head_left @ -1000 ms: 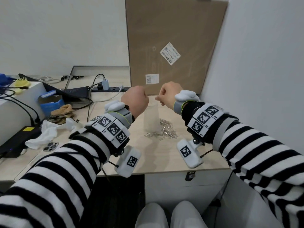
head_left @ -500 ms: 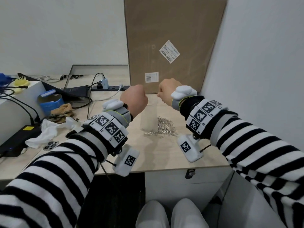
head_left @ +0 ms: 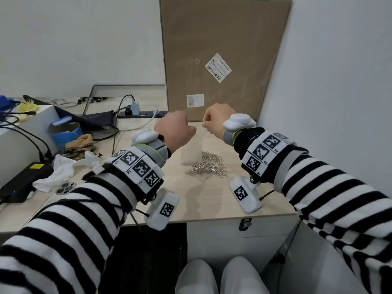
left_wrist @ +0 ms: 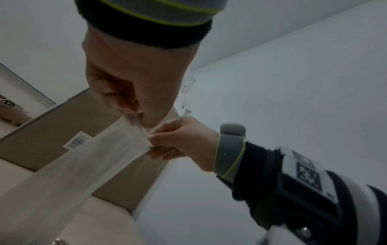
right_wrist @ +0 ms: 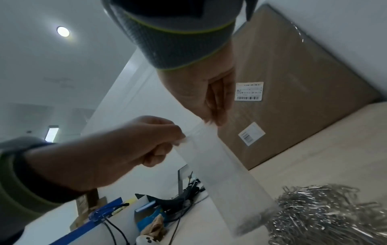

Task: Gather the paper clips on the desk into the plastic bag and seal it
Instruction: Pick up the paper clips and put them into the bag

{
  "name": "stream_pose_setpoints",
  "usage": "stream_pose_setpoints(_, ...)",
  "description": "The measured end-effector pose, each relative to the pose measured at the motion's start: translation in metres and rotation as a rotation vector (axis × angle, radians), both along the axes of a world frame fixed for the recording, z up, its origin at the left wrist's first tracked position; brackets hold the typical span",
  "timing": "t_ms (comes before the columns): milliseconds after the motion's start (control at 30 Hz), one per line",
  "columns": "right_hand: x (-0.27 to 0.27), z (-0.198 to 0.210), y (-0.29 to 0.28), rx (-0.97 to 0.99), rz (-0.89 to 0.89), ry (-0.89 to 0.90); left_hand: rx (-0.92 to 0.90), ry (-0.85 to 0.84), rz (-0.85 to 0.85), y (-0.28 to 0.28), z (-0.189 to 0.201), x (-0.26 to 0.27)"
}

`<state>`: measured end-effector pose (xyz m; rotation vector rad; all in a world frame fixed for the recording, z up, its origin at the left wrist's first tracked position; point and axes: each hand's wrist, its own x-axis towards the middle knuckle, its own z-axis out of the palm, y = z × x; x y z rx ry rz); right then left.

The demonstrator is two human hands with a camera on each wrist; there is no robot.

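A clear plastic bag [head_left: 191, 153] hangs upright above the desk, its bottom near the desk top. My left hand [head_left: 174, 130] pinches the bag's top edge on one side, and my right hand [head_left: 214, 122] pinches it on the other. In the left wrist view both hands, the left hand [left_wrist: 134, 102] and the right hand [left_wrist: 178, 142], meet at the bag [left_wrist: 87, 159] mouth. In the right wrist view the bag [right_wrist: 222, 167] hangs beside the pile. A pile of silver paper clips [head_left: 209, 166] [right_wrist: 326, 215] lies on the desk just right of the bag. The bag looks empty.
A tall cardboard box [head_left: 220, 58] leans on the wall behind the hands. To the left lie a power strip [head_left: 142, 113] with cables, a blue box [head_left: 65, 132], a brown cloth [head_left: 80, 143], white tissue [head_left: 57, 175] and a phone [head_left: 65, 187]. A white wall [head_left: 328, 81] bounds the desk's right side.
Both hands have lifted slightly and come closer together, holding the bag up. The bag now hangs more clearly visible between them above the desk.
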<state>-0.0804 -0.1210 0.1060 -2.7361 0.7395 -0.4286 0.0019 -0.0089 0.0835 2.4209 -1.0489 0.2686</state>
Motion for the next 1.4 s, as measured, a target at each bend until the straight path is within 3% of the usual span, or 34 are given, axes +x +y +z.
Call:
stream_pose_setpoints(167, -0.001, -0.009, 0.002, 0.032, 0.064, -0.082, 0.056, -0.015, -0.042, -0.001, 0.001, 0.002)
stream_pose_setpoints(467, 0.003, -0.004, 0.003, 0.171, 0.08, -0.176, -0.104, 0.022, -0.201, -0.005, -0.006, 0.004)
stream_pose_setpoints(633, 0.004, -0.014, 0.002, 0.235, 0.004, -0.29, -0.141, 0.029, -0.14, -0.008, -0.002, 0.002)
stream_pose_setpoints(933, 0.001, -0.02, -0.01, 0.166, -0.042, -0.105, -0.02, 0.023, -0.083, -0.002, 0.004, -0.002)
stream_pose_setpoints(1067, -0.002, -0.025, -0.014, 0.296, 0.037, -0.146, -0.051, 0.035, -0.103, -0.001, 0.007, 0.002)
stream_pose_setpoints(1200, -0.003, -0.038, -0.021, 0.381, 0.118, -0.171, -0.12, 0.027, 0.009, 0.002, 0.004, 0.02)
stream_pose_setpoints(1267, -0.002, -0.048, -0.027, 0.308, 0.104, -0.106, -0.163, 0.014, 0.081, 0.004, 0.001, 0.032)
stream_pose_setpoints(1400, -0.001, -0.073, -0.043, 0.193, 0.01, 0.245, -0.179, -0.028, 0.155, 0.002, -0.003, 0.046)
